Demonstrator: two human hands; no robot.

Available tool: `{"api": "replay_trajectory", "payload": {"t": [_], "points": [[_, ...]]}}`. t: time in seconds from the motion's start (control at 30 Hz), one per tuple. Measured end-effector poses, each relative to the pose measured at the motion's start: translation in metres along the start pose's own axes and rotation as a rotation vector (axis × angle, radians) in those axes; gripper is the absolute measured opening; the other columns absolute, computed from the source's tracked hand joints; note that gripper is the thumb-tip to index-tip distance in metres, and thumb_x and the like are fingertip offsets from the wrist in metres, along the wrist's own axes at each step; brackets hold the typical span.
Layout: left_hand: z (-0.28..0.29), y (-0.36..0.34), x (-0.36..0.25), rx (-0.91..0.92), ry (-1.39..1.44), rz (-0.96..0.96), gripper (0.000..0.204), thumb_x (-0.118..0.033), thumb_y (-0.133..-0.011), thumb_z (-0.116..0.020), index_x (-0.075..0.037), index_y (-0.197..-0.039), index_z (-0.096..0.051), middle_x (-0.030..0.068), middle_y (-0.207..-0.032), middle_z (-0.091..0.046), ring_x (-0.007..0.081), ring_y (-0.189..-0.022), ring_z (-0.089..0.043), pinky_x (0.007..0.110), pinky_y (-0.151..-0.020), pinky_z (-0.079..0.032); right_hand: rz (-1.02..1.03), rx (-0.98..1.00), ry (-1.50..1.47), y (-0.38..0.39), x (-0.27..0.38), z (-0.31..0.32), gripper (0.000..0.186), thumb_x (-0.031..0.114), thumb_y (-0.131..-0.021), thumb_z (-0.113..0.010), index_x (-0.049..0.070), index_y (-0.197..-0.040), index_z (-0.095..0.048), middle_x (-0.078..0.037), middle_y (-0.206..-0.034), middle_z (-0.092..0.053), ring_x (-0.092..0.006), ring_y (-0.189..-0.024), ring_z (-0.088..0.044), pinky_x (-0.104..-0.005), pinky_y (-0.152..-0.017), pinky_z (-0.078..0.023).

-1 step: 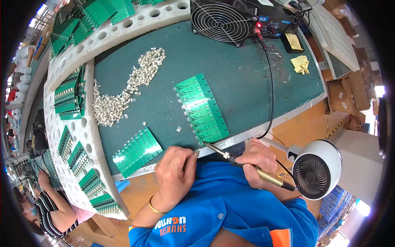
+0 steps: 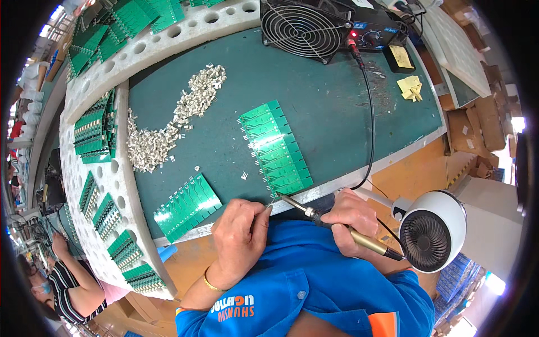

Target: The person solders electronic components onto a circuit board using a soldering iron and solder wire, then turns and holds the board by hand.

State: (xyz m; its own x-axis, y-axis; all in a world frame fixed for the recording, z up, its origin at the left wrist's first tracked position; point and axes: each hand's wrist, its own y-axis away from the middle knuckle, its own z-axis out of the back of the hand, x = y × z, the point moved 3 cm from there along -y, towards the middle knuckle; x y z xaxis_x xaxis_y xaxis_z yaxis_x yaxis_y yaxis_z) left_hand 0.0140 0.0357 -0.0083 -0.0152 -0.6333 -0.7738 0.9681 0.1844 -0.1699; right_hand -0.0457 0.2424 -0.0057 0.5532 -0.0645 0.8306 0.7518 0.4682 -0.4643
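Observation:
My right hand grips a soldering iron, its tip at the lower left corner of an upright green circuit-board panel with small pins along its left edge. Pinched in my left hand, just below that corner, is a thin wire, likely solder, reaching toward the tip. Another green panel lies slanted to the left, with pins along its upper edge. Behind it spreads a heap of small white connectors, a few lying loose nearby.
Perforated foam strips hold green boards along the back and left. A fan unit, soldering station and yellow sponge stand at back right. A white fan is beside my right arm. A co-worker works at far left.

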Motion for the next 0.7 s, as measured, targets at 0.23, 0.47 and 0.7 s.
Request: {"api": "replay_trajectory", "payload": {"t": [0.23,0.47,0.7], "points": [[-0.0018,-0.0041,-0.0016,0.006,-0.031,-0.011,0.013,0.002,-0.076,-0.074,-0.003,-0.080,-0.063,0.0116,-0.074,-0.059,0.0274,-0.060,-0.060,0.036,-0.053,-0.047,0.021,0.010,-0.005,0.0007,-0.0017,0.0004,0.009,0.008,-0.083,-0.066,0.003,-0.090,-0.066,-0.007,-0.067,-0.062,-0.0215,-0.054,-0.054,-0.0350,-0.055,-0.040],[-0.0037,-0.0060,0.0000,0.011,-0.036,-0.020,0.014,0.002,-0.077,-0.074,-0.003,-0.080,-0.062,0.0113,-0.073,-0.059,0.0273,-0.059,-0.059,0.036,-0.052,-0.047,0.061,0.024,0.012,-0.0001,-0.0009,-0.0007,0.011,0.010,-0.084,-0.067,0.003,-0.092,-0.066,-0.006,-0.067,-0.061,-0.0219,-0.053,-0.053,-0.0353,-0.055,-0.040],[-0.0022,-0.0026,0.0022,-0.018,-0.016,-0.020,0.014,0.003,-0.078,-0.075,-0.001,-0.080,-0.063,0.0091,-0.071,-0.058,0.0172,-0.057,-0.056,0.029,-0.050,-0.043,0.112,0.062,0.039,0.0018,0.0011,-0.0002,0.017,0.008,-0.081,-0.067,0.003,-0.097,-0.066,-0.006,-0.067,-0.060,-0.0215,-0.053,-0.053,-0.0352,-0.055,-0.041]]}}
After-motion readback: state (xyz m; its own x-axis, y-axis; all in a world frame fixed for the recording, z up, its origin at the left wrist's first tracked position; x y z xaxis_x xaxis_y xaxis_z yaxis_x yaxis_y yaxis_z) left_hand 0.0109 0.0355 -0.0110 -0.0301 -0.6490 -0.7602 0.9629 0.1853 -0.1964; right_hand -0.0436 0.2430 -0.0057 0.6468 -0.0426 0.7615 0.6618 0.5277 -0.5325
